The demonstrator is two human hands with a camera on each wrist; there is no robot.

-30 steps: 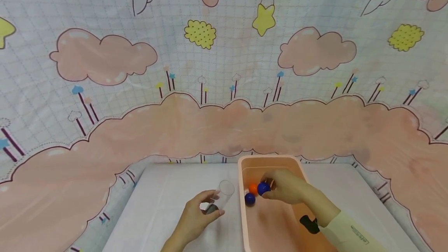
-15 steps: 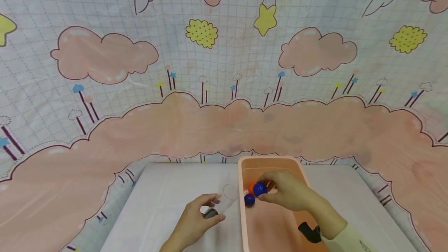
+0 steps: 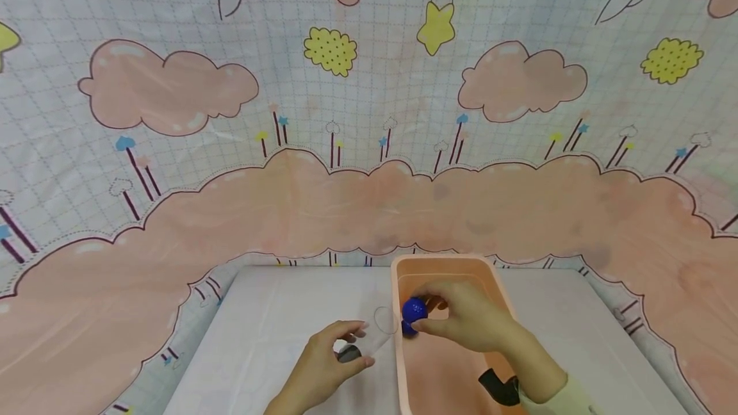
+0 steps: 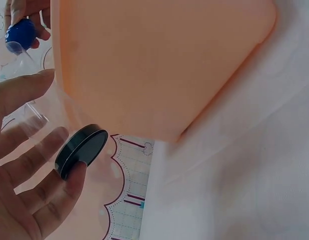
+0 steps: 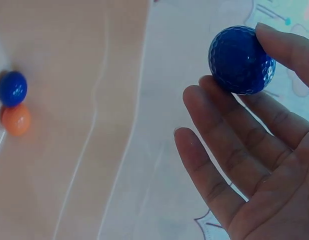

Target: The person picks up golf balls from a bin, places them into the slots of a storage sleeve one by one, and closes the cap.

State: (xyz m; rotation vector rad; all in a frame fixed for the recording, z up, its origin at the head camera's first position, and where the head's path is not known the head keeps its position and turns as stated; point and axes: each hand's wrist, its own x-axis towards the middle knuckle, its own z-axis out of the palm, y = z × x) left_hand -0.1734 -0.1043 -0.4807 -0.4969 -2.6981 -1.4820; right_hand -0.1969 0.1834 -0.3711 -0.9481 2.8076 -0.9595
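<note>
My right hand [image 3: 469, 319] pinches a dimpled blue golf ball [image 5: 240, 60] between thumb and fingers, up over the left side of the peach bin [image 3: 441, 376]. Left of the bin, my left hand [image 3: 323, 360] grips a clear tube [image 3: 377, 340] near its black end cap [image 4: 83, 150]. The tube tilts, its round open end pointing toward the bin and the held ball. Inside the bin, a second blue ball [image 5: 12, 88] lies against an orange ball [image 5: 16, 120]; in the head view the orange one is hidden behind the held ball.
The bin stands on a white-covered table [image 3: 288, 300], its left wall [image 3: 399, 364] between the two hands. A black curved piece [image 3: 500, 388] shows beside the right wrist. Behind the table hangs a cloth [image 3: 369, 210] printed with clouds and stars.
My right hand has moved left with the blue golf ball, toward the tube's open end. The tube has tipped further right, its open end now at the bin's left rim.
</note>
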